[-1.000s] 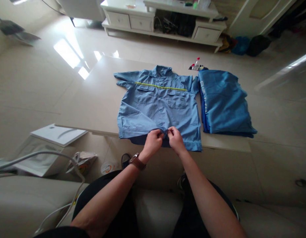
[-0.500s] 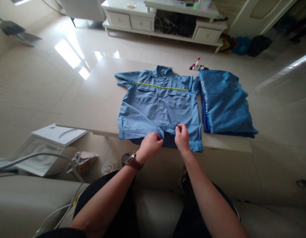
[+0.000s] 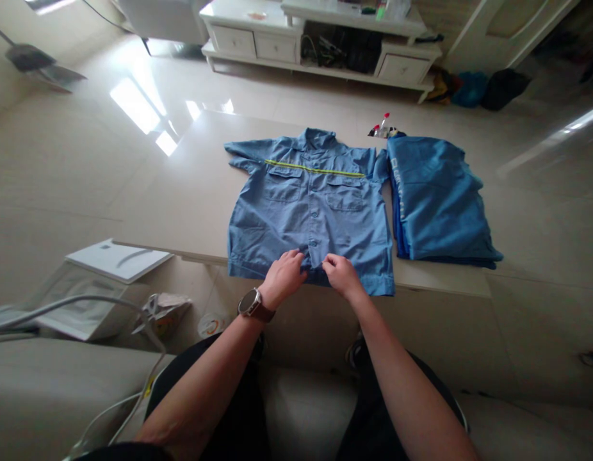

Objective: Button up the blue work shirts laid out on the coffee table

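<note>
A blue short-sleeved work shirt lies spread face up, its collar at the far side and a yellow stripe across the chest. At the near hem, beside the button placket, my left hand has its fingers curled down onto the fabric; the fingertips are partly hidden. My right hand pinches the front edge just right of the placket. A dark watch sits on my left wrist. Right of the shirt rests a folded stack of blue clothes with white lettering on its left side.
The light table bears the shirt and the stack. Bottles with red caps stand behind the stack. A white box and a bag are at the left. Across the floor stands a white cabinet.
Both hands have drawn the shirt's front edges together at the hem, closing the gap that showed dark inside. My right hand has moved left and nearer; my left hand has shifted slightly left.
</note>
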`<state>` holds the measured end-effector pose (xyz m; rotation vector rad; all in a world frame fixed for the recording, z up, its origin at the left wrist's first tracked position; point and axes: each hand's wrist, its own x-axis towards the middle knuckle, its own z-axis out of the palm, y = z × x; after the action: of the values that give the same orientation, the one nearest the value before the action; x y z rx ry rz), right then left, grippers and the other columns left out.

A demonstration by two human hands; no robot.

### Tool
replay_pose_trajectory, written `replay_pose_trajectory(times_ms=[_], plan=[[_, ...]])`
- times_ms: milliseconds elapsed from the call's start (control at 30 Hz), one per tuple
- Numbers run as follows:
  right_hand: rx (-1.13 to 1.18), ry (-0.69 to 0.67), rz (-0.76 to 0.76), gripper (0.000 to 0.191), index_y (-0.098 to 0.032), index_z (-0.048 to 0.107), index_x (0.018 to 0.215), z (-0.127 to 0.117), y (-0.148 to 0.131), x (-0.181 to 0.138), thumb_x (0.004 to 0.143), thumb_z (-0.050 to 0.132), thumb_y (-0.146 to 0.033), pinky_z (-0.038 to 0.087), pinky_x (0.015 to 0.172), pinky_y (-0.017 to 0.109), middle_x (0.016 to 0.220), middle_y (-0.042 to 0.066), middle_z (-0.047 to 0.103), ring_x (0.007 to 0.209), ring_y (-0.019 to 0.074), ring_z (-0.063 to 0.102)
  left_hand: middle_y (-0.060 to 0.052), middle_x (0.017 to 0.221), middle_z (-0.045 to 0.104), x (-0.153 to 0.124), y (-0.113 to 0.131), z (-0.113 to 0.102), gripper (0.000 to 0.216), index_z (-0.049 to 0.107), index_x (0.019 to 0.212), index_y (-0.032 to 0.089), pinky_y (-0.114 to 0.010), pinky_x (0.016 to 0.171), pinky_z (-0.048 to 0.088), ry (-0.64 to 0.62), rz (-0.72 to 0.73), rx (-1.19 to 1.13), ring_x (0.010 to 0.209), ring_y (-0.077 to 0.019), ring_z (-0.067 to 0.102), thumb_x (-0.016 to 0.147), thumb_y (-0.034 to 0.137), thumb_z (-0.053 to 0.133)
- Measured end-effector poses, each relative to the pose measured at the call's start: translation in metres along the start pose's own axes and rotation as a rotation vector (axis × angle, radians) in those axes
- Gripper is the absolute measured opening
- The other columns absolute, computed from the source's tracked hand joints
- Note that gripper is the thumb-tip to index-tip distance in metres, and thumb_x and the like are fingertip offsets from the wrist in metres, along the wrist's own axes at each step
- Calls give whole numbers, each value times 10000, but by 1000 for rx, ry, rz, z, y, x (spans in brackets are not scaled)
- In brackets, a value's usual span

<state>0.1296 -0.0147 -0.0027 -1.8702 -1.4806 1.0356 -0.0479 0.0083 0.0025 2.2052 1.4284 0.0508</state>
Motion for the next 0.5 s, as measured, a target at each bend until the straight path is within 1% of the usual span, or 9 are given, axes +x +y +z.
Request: replay_pose_trajectory(times_ms=[67,100,167,233,267,500], plan=[[-48,-46,21,233,-228,442,559,1,1,0,788,476,-255,243,609,299,560,-29,439,614,148,406,-165,1506,550,0,-2,4,402,624,1293,190,-383,1078,465,-69,13,35,1383,-296,523,901,272,648],[-51,-46,24,247,-229,424,552,1,1,1,794,469,-251,232,606,303,559,-27,429,612,148,394,-162,1480,567,0,-1,5,386,626,1280,193,-390,1064,476,-99,12,49,1370,-301,529,905,284,646],[-7,-20,18,270,-235,391,555,1,2,2,818,448,-265,230,601,306,566,-23,425,618,154,389,-155,1349,641,1,2,5,315,639,1221,188,-387,997,507,-124,-6,74,1275,-302,588,924,291,616],[77,13,15,269,-241,383,579,0,4,3,839,430,-292,250,597,303,580,-21,437,624,161,403,-143,1220,682,2,6,4,247,645,1158,178,-369,925,520,-111,-32,85,1170,-292,635,946,281,571],[120,21,19,260,-244,387,593,-1,5,3,843,426,-305,265,595,301,587,-21,445,626,164,413,-140,1186,689,2,7,4,229,644,1138,175,-361,902,519,-99,-45,85,1138,-288,647,952,278,557],[332,-19,40,167,-255,408,641,-1,6,5,780,454,-335,341,591,301,614,-15,437,627,178,429,-141,1102,725,5,9,9,237,647,1057,170,-344,831,488,-80,-106,80,1017,-273,694,953,377,599]])
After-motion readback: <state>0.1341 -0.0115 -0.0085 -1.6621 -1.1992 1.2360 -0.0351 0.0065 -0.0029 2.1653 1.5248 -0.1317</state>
